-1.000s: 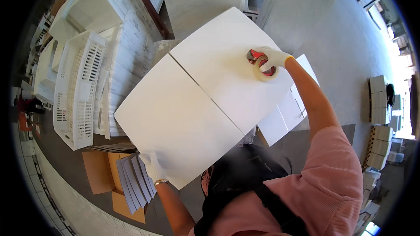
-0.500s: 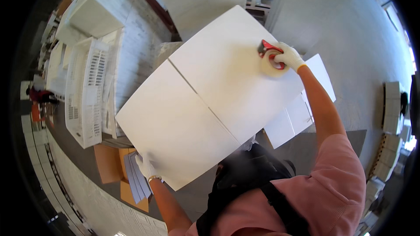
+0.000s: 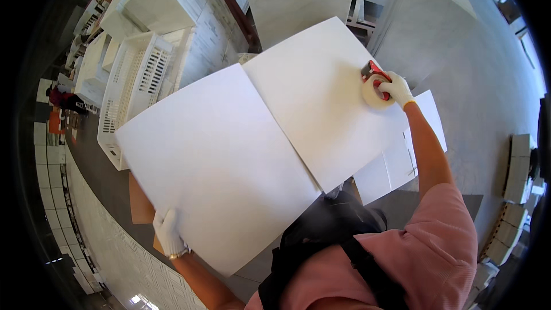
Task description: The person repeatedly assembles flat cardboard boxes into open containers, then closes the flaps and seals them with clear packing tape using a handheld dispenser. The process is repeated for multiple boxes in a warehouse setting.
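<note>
A large white cardboard piece [image 3: 212, 166] spreads in front of me in two panels, split by a seam that widens toward the far side. My left hand [image 3: 168, 232], in a white glove, grips the near left edge of the left panel; some of its fingers are hidden by the board. In my gloved right hand [image 3: 396, 89] is a red tape dispenser [image 3: 373, 71] with a roll of pale tape [image 3: 376, 99]. It sits over the far right part of the right panel [image 3: 321, 103].
At the left stands a white plastic crate [image 3: 123, 86] beside stacked pale boxes [image 3: 166, 0]. More white cardboard [image 3: 381, 175] lies under the right panel. A brown carton [image 3: 139, 201] shows below the left edge. Another person [image 3: 66, 100] is far off at the left.
The left panel has shifted left and looks lifted, with my left hand moving left along with it. The seam gap has changed shape. My right hand and the tape dispenser sit slightly farther right in view.
</note>
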A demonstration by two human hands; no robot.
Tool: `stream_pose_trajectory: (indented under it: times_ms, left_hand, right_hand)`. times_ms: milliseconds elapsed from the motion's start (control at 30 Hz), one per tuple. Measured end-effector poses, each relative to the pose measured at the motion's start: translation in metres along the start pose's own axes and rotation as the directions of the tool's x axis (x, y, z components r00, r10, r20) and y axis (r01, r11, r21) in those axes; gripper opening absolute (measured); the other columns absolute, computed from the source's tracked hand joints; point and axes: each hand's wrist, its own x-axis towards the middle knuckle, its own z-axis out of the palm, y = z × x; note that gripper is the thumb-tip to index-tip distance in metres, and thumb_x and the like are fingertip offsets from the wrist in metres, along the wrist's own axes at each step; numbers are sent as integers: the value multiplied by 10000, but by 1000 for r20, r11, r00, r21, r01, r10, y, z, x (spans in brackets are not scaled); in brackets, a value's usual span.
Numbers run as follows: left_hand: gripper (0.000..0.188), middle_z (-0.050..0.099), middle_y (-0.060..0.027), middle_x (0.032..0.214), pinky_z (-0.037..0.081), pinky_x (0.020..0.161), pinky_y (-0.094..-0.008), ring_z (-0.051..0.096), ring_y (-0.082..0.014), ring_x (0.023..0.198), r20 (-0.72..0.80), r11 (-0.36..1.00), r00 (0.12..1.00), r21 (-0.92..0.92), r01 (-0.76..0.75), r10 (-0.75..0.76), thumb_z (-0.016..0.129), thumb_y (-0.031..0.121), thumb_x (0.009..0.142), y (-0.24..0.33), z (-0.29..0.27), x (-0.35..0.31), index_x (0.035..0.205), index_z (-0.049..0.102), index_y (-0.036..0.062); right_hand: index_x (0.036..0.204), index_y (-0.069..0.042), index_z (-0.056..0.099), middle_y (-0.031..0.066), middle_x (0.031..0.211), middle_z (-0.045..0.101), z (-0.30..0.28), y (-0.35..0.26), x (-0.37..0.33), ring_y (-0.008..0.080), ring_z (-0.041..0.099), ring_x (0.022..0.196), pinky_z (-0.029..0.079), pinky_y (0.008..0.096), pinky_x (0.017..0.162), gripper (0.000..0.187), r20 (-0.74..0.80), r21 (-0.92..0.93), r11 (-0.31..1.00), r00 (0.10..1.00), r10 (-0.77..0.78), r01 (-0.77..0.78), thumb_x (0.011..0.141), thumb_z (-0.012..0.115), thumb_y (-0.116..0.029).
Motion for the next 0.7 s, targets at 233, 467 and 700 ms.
stream_pose_trajectory:
  times_ms: [233,467,700]
  left_hand:
    - [552,666,-139,1221,514,980,-407,633,-272,1112,-214,955,942,-94,-283,258,742,361,907,8,-158,-108,1251,607,-48]
    - [520,626,-103,1280,467,1040,-396,575,-227,1189,-331,894,884,-191,-406,331,713,247,929,-63,-257,-132,1342,554,-27]
    - [354,576,-12,1046,459,901,-328,535,-154,976,-236,746,816,-329,-578,528,683,176,911,-96,-258,-120,1190,581,-16]
  right_hand:
    - [1131,21,688,164,942,724,1,1,-8,248,696,846,546,355,804,490,-30,349,934,995,97,-80,742,707,-275]
    - [1375,-48,621,232,1369,635,10,-32,-10,389,608,1267,480,437,1086,694,42,-195,967,986,-160,165,736,728,-297]
    - [1478,-112,536,197,1432,589,-95,-320,-109,353,551,1337,442,402,1120,926,-195,-195,403,367,-909,894,673,872,-421]
